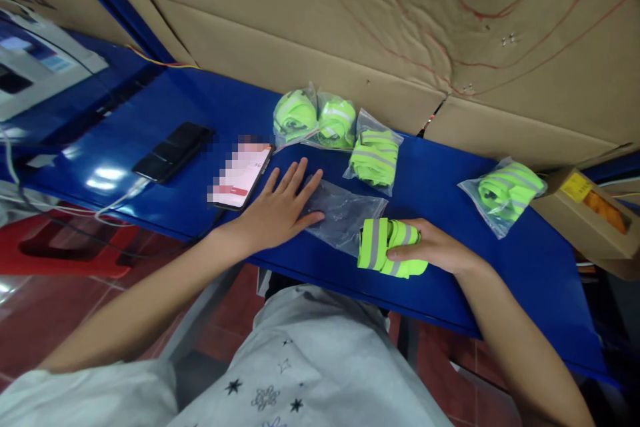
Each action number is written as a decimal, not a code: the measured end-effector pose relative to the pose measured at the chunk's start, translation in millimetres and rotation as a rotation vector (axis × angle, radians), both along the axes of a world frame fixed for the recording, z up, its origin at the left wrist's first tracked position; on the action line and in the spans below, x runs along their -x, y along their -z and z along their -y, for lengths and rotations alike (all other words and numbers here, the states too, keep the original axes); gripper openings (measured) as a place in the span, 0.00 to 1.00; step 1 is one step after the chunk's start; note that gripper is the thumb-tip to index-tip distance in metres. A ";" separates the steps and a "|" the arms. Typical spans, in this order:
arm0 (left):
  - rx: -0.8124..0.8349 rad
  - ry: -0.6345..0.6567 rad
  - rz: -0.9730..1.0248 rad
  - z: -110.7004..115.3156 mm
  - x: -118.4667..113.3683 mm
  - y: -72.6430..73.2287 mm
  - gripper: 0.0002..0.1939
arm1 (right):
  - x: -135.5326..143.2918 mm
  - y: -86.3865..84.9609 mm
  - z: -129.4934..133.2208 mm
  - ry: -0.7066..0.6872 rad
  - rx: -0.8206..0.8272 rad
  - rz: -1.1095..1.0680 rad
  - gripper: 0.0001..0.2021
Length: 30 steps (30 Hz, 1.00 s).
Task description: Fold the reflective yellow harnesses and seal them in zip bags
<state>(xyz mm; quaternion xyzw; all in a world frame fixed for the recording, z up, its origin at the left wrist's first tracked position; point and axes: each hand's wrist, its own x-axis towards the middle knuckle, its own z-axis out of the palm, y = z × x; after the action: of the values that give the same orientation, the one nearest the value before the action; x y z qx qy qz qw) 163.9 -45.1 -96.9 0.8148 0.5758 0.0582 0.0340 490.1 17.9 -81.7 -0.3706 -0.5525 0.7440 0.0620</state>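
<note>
My left hand (pixel 280 209) lies flat with its fingers spread, its fingertips and thumb at the left edge of a clear plastic bag (pixel 343 210) on the blue table. In my right hand (pixel 435 245) is a folded bundle of neon yellow-green reflective strap (pixel 375 243) with grey stripes, thumb on top. The bundle is just right of the flat bag, overlapping its near right corner in the view. Similar straps sit in clear bags farther back: a left bagged strap (pixel 295 115), a second bagged strap (pixel 337 121) and a third bagged strap (pixel 375 157).
A lit phone (pixel 240 175) lies left of my left hand, with a black device (pixel 173 152) and white cable beyond. Another bagged strap (pixel 507 190) lies near a cardboard box (pixel 575 213) at the right. Cardboard panels (pixel 280 27) stand along the table's back edge.
</note>
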 end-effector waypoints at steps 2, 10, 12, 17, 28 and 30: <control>0.007 0.174 0.040 3.8 -16.8 -21.0 0.43 | -1.9 1.6 -1.8 -0.008 -0.003 -0.010 0.23; 0.155 0.497 0.069 -48.9 -62.6 -27.3 0.60 | -23.4 -5.5 -11.0 0.130 -0.031 -0.014 0.24; 0.088 0.478 0.101 -55.3 -65.3 -18.3 0.59 | -23.0 -4.8 -11.9 0.314 -0.043 -0.015 0.25; -0.114 0.330 0.162 -47.4 -70.9 -12.6 0.56 | -11.8 -2.6 -9.7 0.635 -0.094 -0.040 0.25; -0.161 0.454 0.134 -53.7 -89.9 -3.1 0.58 | -13.5 -0.5 -6.4 0.288 -0.604 0.207 0.21; -0.156 0.485 0.123 -55.2 -94.6 -2.6 0.61 | -14.3 1.4 -6.9 0.254 -0.655 0.209 0.19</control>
<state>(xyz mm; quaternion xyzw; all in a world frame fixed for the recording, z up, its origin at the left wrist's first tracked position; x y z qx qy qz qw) 258.5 10.1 -94.3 0.9241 0.3544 0.1420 0.0191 504.4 24.8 -83.1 -0.4706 -0.7144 0.4722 0.2125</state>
